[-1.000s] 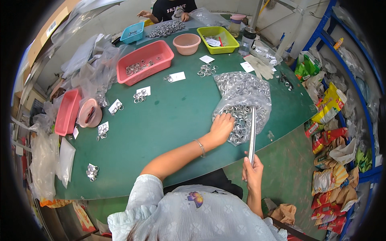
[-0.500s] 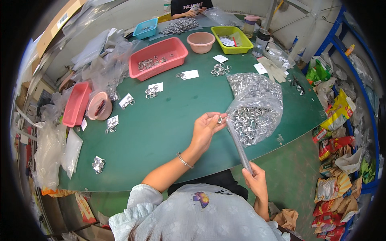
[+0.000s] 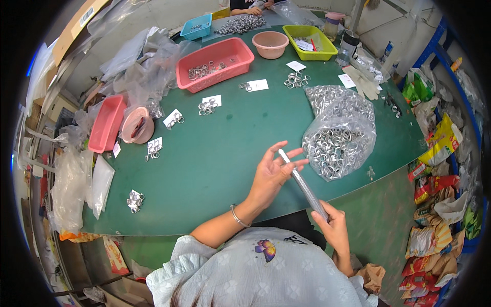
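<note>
My right hand (image 3: pixel 332 222) grips the thick end of a grey tapered ring mandrel (image 3: pixel 308 193), which slants up and to the left. Around its thin tip is my left hand (image 3: pixel 276 171), fingers stretched out and spread, the thumb close against the rod. Whether a ring sits under that thumb I cannot make out. Just right of the left fingertips lies a clear plastic bag (image 3: pixel 340 133) full of silvery rings, its mouth toward me. Small groups of rings, such as one pile (image 3: pixel 135 202) at the near left, lie by white paper slips on the green table (image 3: pixel 220 158).
A pink basket (image 3: pixel 245 53) with rings, a round pink bowl (image 3: pixel 270 46) and a yellow-green basket (image 3: pixel 327 52) stand along the back. Another pink basket (image 3: pixel 107 125) stands left. Gloves (image 3: pixel 364 84) lie at the right. A co-worker's hands (image 3: pixel 258 7) show at the far edge.
The ring pinched in my left hand no longer shows. Those fingers have opened and spread around the mandrel's tip. The view has shifted, moving the scene rightward.
</note>
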A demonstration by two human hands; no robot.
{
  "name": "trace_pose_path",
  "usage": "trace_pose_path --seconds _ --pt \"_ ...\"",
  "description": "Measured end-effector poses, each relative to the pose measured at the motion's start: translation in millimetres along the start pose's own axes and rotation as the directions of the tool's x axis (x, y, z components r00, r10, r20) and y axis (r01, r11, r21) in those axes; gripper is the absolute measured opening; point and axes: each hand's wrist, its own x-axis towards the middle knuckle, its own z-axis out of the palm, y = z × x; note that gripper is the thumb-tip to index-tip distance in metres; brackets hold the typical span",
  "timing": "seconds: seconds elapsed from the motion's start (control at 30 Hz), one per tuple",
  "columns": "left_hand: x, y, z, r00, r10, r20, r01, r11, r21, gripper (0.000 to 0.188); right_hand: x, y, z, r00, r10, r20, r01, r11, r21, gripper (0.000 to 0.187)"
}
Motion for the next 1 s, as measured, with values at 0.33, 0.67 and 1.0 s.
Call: trace_pose_path --seconds 0.33,0.67,1.0 --pt "-16.9 11.1 -15.7 0.964 -0.165 0.208 0.121 0.971 0.208 0.035 4.0 -25.0 2.5 0.993 -0.093 0.072 0.095 0.995 -0.027 0.026" --pt "-19.4 14.9 -21.3 0.958 -0.159 0.240 0.115 0.975 0.190 0.043 -0.9 -42.6 -1.7 0.984 -0.097 0.146 0.104 0.994 -0.044 0.028" --pt "-27.9 31.3 -12.7 0.930 -0.167 0.328 0.122 0.981 0.154 0.026 -0.4 -42.3 -2.1 0.976 -0.094 0.197 0.084 0.995 0.055 0.028"
